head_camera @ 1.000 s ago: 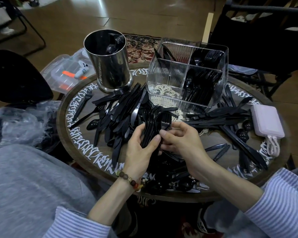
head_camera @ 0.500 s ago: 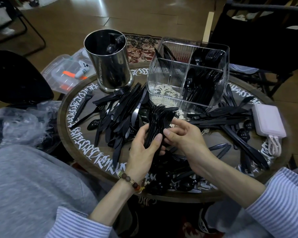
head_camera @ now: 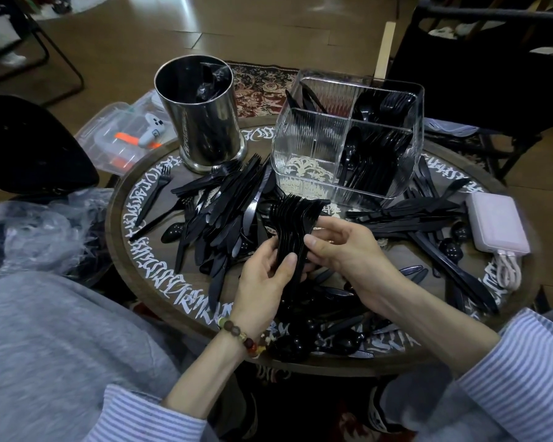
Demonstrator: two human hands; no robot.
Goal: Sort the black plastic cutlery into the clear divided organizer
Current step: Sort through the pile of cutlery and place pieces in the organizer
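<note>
I held the fork bundle above the worktop, left hand gripping the handles, right hand pinching them square, probably so they would drop together into the organizer just beyond.

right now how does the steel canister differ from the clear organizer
The steel canister is round, opaque and mirror-shiny; the clear organizer is squarish, see-through and ribbed. The canister is one open well; the organizer is split into compartments. The canister stands left, the organizer right. Both stand upright at the table's far side, with black cutlery inside.
</note>
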